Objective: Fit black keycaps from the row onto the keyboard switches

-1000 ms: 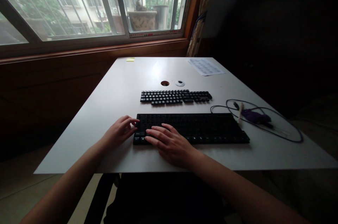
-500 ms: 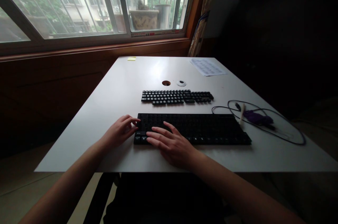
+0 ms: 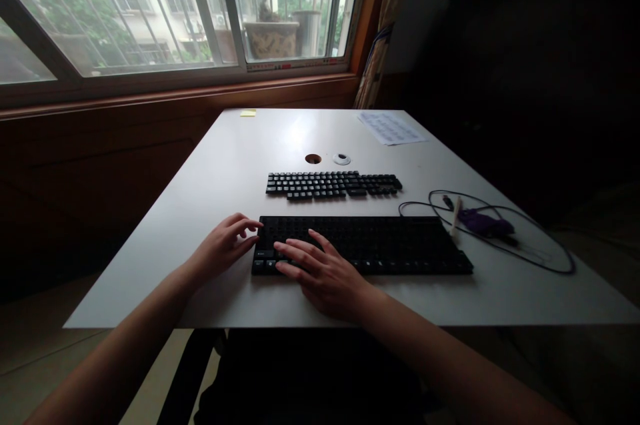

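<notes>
A black keyboard [image 3: 390, 245] lies on the white table, with keys along its front row and a bare, dark area over most of the rest. At its left edge, my left hand [image 3: 225, 245] has thumb and fingers apart, the fingertips by the upper left corner; nothing shows between them. My right hand [image 3: 323, 275] reaches over the keyboard's left part with fingers spread, the index fingertip near the keys at the left. Whether it presses anything is hidden. Behind the keyboard, loose black keycaps [image 3: 315, 183] sit in rows laid out like a keyboard.
A cable [image 3: 550, 268] loops on the right around a purple cloth-like item [image 3: 485, 223] and a pale stick [image 3: 455, 217]. Farther back are a round hole [image 3: 313, 159], its white cover [image 3: 342, 159], printed paper [image 3: 393, 128] and a yellow sticky note [image 3: 248, 113].
My left hand has shifted slightly up and left, away from the keyboard's edge. The right hand stays nearly in place, and the whole view has moved a little.
</notes>
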Demonstrator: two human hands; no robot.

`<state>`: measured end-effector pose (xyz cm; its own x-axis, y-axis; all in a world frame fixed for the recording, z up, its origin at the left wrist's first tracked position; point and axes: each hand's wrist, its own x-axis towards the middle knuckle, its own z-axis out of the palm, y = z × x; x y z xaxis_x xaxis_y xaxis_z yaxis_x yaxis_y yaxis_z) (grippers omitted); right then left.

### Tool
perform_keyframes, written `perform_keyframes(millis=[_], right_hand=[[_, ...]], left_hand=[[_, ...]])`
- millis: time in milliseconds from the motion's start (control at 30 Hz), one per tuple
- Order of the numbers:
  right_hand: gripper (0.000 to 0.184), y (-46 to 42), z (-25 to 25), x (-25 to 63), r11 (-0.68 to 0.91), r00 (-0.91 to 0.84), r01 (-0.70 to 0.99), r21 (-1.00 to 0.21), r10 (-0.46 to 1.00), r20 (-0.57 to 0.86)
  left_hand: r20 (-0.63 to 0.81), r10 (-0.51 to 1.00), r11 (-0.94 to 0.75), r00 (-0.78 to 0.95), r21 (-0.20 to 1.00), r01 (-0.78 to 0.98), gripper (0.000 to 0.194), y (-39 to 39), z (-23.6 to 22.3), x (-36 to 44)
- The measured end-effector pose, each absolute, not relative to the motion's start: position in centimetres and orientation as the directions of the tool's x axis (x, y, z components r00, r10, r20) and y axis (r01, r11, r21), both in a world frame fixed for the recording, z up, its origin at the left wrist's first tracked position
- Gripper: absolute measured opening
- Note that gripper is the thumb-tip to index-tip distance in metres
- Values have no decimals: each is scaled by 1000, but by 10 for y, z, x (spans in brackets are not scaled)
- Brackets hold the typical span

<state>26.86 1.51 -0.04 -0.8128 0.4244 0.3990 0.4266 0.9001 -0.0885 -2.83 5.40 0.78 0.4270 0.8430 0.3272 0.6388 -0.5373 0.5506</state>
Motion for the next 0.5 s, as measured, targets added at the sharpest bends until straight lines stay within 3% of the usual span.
perform_keyframes(millis=[133,233,500], right_hand=[[46,15,0,268,900,-810,427,-93,426,403],[46,14,0,268,898,-808,429,-96,429,403],[45,15,-2,269,901,-810,418,-111,426,403]], left_hand=[[366,831,-554,419,479,681,22,69,20,-24],[398,790,-598,467,330,730,20,87,27,-13],[350,802,-554,484,134,821,20,142,26,33]])
